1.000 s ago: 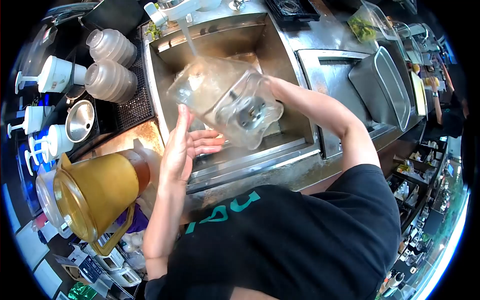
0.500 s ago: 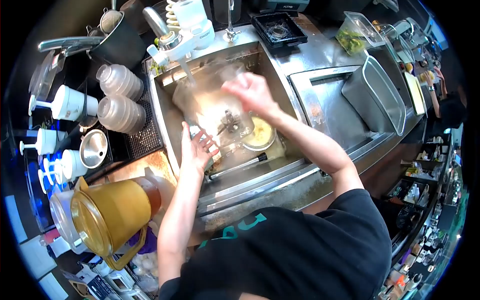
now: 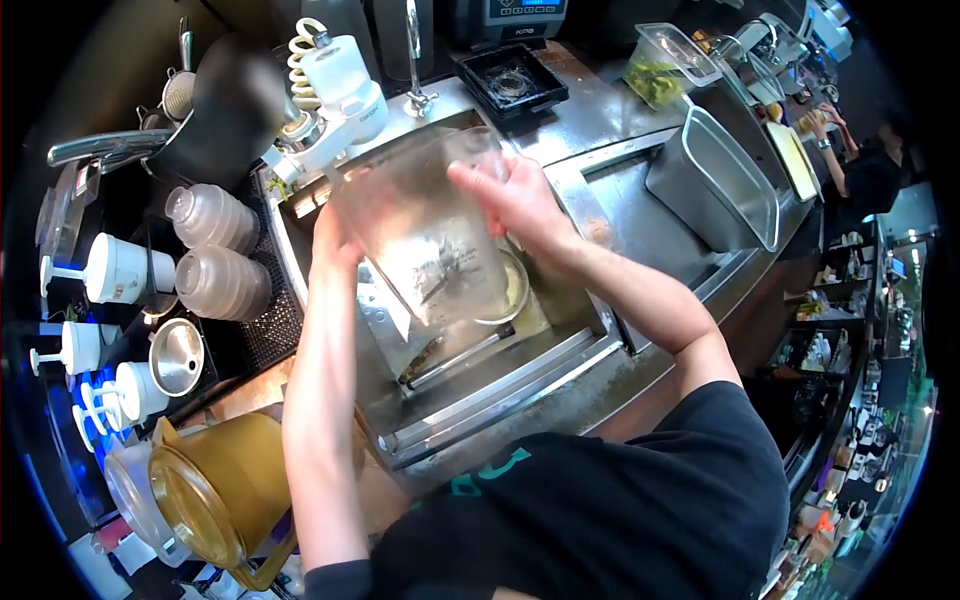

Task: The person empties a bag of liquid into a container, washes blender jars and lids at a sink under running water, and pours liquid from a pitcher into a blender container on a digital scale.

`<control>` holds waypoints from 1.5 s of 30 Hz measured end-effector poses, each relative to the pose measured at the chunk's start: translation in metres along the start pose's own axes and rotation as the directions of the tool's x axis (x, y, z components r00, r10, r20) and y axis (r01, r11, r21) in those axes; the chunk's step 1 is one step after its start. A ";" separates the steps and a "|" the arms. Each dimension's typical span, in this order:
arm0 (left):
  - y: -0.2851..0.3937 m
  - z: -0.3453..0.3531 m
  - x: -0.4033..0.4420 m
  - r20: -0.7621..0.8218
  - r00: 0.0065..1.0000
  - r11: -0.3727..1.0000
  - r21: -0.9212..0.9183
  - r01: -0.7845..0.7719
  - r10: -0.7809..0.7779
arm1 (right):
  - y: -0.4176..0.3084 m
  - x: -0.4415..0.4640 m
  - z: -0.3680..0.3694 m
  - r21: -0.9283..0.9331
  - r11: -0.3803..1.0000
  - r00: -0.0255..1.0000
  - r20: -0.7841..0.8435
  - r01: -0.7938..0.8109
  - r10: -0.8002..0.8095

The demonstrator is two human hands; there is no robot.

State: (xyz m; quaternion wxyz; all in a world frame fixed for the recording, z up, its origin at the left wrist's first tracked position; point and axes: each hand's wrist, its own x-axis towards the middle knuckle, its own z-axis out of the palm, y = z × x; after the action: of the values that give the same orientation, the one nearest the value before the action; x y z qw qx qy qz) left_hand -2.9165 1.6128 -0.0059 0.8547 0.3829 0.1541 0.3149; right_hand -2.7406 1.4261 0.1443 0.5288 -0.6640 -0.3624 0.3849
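Over the metal sink is a clear blender jar, blurred by motion. My right hand is closed round the jar's handle on its right side. Against the jar's left side rests my left hand, its fingers partly hidden behind the clear wall. Beneath the jar in the sink are a round container with pale yellow contents and a black-tipped rod. A white faucet fixture stands at the sink's upper left edge.
Stacked clear cups and white pump dispensers stand left. An amber pitcher is at lower left. Right of the sink are a grey metal pan and a tub of greens. A co-worker stands far right.
The jar has been raised and turned more upright. My left hand, apart from it half a second ago, has moved up to its left side. The view has shifted.
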 end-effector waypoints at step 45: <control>-0.072 0.168 0.081 -0.585 0.808 0.842 0.470 0.265 0.072 | -0.030 0.003 -0.164 -0.064 0.840 0.701 -0.519 0.539 -0.489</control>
State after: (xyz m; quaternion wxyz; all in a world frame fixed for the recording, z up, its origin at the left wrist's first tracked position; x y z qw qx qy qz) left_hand -2.7405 1.5351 0.0488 0.6413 0.4801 0.5086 0.3156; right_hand -2.5944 1.3645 0.1967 0.7221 -0.5890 -0.3598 0.0459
